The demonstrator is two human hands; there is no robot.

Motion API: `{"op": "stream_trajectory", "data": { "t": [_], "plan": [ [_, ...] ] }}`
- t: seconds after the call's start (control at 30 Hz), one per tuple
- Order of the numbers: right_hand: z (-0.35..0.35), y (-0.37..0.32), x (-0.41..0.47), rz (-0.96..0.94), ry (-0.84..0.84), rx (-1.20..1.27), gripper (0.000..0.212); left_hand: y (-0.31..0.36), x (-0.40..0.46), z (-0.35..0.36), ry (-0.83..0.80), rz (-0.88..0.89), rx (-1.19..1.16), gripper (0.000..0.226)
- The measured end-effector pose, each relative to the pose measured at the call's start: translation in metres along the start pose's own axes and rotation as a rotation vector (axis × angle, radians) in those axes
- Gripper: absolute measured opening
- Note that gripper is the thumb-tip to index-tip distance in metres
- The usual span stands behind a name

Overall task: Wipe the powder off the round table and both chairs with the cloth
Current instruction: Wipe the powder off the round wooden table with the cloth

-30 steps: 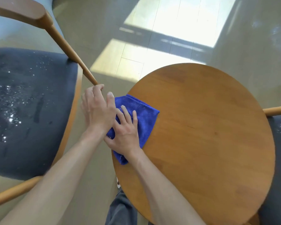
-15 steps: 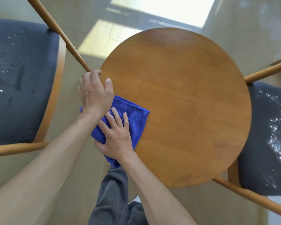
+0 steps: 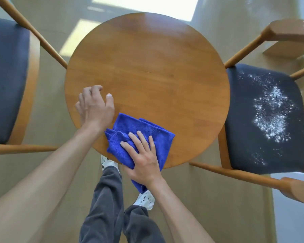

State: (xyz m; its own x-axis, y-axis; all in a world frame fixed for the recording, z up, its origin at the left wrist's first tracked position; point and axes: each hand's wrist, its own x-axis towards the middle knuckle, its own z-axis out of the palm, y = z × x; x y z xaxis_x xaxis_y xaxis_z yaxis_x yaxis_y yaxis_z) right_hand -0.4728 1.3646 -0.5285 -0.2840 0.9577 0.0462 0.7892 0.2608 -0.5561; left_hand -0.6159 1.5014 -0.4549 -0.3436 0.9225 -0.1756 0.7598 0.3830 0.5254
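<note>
The round wooden table (image 3: 147, 71) fills the middle of the head view, its top showing no powder. A folded blue cloth (image 3: 142, 132) lies on its near edge and hangs over the rim. My right hand (image 3: 142, 160) presses flat on the cloth with straight fingers. My left hand (image 3: 95, 106) rests on the table's near-left edge beside the cloth, fingers loosely curled, holding nothing. The right chair (image 3: 249, 137) has a dark seat with white powder (image 3: 272, 111) scattered over it. The left chair (image 3: 5, 81) has a dark seat with no powder visible in the part shown.
Wooden chair arms and rails (image 3: 235, 174) flank the table on both sides. My legs in grey trousers (image 3: 104, 207) and white shoes (image 3: 144, 199) stand just below the table's near edge. Beige floor with a sunlit patch (image 3: 144, 4) lies beyond.
The cloth and my right hand have slid from the table's left edge round to its near edge. My left hand has come off the cloth onto bare wood. The view has shifted right.
</note>
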Motion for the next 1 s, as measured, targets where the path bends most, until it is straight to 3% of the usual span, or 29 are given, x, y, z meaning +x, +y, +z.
{"op": "stream_trajectory", "data": {
  "t": [0.2, 0.43, 0.83, 1.0],
  "plan": [
    [-0.043, 0.063, -0.036, 0.068, 0.038, -0.025, 0.054, 0.037, -0.014, 0.022, -0.046, 0.074, -0.002, 0.038],
    [-0.092, 0.131, -0.040, 0.300, 0.141, -0.042, 0.057, 0.064, -0.015, 0.043, -0.095, 0.129, 0.018, 0.038],
    [-0.142, 0.205, 0.059, 0.741, 0.359, -0.014, 0.058, 0.093, 0.018, 0.068, -0.143, 0.165, -0.008, 0.036],
    [-0.150, 0.223, 0.108, 0.900, 0.377, -0.039, 0.061, 0.099, 0.049, 0.067, -0.118, 0.185, -0.038, 0.035]
  ]
}}
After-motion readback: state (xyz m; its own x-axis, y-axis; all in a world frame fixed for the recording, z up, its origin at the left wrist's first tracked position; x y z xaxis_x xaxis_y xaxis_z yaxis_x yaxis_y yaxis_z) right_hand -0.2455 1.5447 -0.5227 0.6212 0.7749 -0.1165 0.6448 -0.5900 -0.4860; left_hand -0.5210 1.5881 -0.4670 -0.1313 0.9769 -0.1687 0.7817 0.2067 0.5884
